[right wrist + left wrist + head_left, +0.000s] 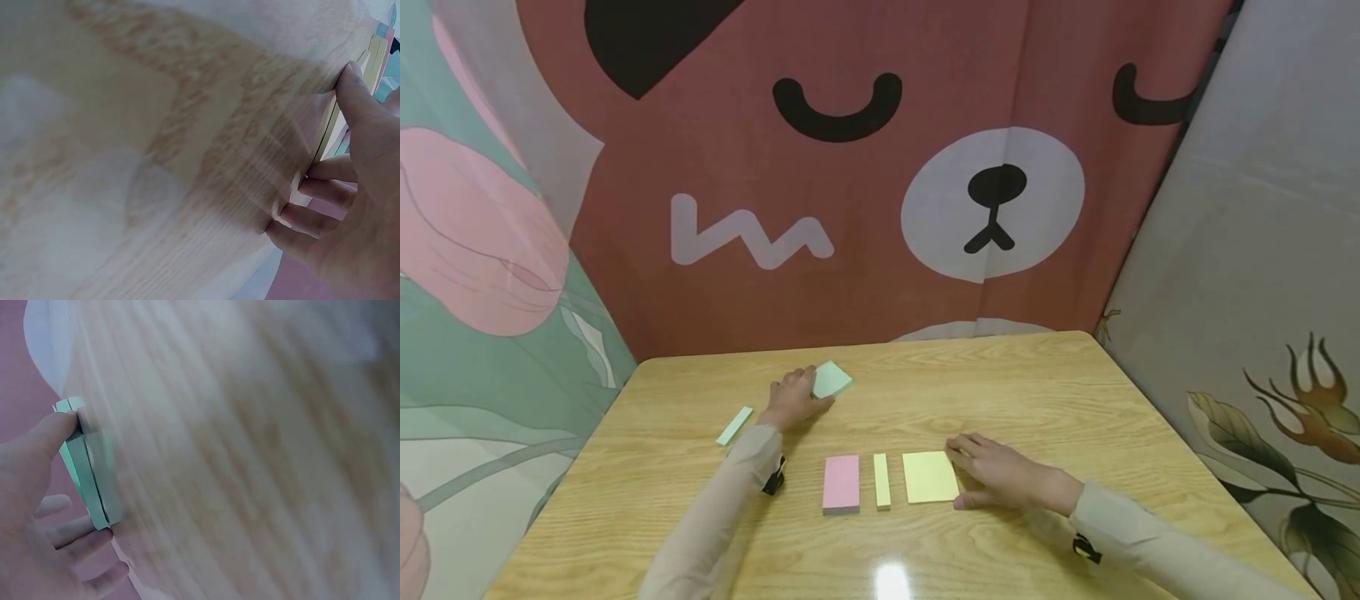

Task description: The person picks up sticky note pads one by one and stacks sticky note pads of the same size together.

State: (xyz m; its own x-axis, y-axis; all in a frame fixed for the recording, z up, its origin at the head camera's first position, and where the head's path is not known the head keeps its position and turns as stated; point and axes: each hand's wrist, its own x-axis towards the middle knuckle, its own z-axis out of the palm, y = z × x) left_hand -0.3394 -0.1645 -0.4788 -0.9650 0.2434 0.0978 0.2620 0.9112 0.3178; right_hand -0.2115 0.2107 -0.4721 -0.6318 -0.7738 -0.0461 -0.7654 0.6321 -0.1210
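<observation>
In the head view my left hand (793,398) holds a light green sticky note pad (832,380) near the table's back left. Its thumb and fingers lie at opposite edges of that pad (94,475) in the left wrist view. My right hand (1003,475) is at the right side of a square yellow sticky note pad (930,477), which lies flat. The right thumb and index finger span two edges of the pad near its right corners. To its left lie a narrow yellow sticky note strip pad (882,482) and a pink rectangular pad (841,483).
A narrow light green strip pad (734,426) lies left of my left hand on the wooden table (1000,383). A red curtain with a printed bear face (865,183) hangs behind the table. Flower-printed cloths hang at both sides.
</observation>
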